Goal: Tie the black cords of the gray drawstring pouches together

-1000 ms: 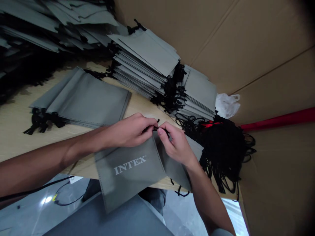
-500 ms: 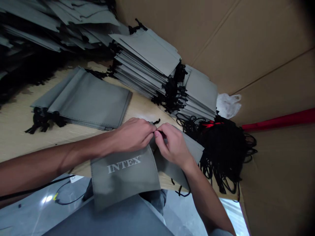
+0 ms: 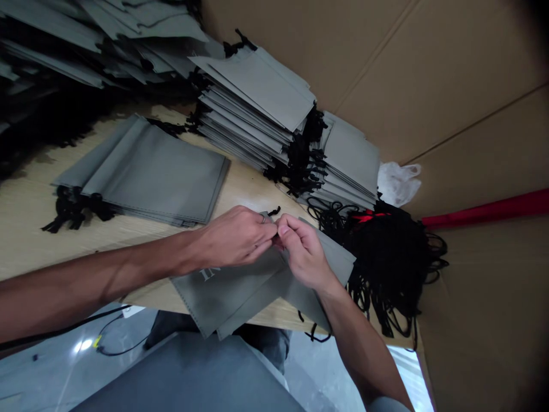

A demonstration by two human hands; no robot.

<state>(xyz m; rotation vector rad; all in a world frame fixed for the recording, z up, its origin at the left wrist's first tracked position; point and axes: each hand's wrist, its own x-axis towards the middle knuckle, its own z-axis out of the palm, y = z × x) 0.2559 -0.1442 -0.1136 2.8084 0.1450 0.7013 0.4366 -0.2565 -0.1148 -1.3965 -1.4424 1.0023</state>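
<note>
My left hand (image 3: pixel 242 234) and my right hand (image 3: pixel 302 249) meet over the table with their fingertips pinched together. Between them they grip the black drawstring cord (image 3: pixel 274 212) at the top corner of a grey drawstring bag (image 3: pixel 240 297); one cord end pokes up behind the fingers. The exact grip is hidden by the fingers. The bag hangs below, skewed, with part of its white lettering covered by my left hand. More grey bags (image 3: pixel 338 257) lie flat beneath my right hand and wrist.
A small pile of grey bags (image 3: pixel 158 171) lies on the wooden table (image 3: pixel 30 240) to the left. Taller stacks (image 3: pixel 261 86) stand behind, and a heap of black cords (image 3: pixel 390 257) sits at right. Cardboard walls (image 3: pixel 480 286) and a white plastic bag (image 3: pixel 398 183) border the table.
The bag has swung and turned, its lower edge now slanting and its lettering mostly covered. Both hands have shifted slightly right, still pinching close together.
</note>
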